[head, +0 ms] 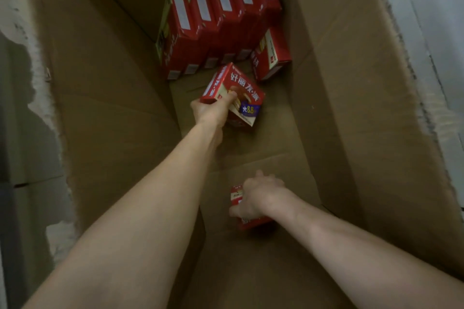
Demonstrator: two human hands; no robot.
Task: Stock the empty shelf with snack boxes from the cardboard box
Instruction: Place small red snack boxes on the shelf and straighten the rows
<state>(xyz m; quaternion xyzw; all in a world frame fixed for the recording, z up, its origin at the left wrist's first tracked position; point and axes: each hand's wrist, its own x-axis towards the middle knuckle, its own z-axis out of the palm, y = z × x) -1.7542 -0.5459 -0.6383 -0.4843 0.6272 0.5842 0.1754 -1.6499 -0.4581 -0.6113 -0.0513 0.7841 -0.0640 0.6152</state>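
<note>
Red snack boxes [233, 98] gripped in left hand [211, 113], right hand [258, 198].

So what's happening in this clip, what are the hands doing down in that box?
A person is reaching with both arms into a deep cardboard box. The left hand grips a red snack box, tilted, in the middle of the carton. The right hand closes over another red box nearer the camera. A row of red boxes stands at the far end, with one more beside it. No shelf is in view.
</note>
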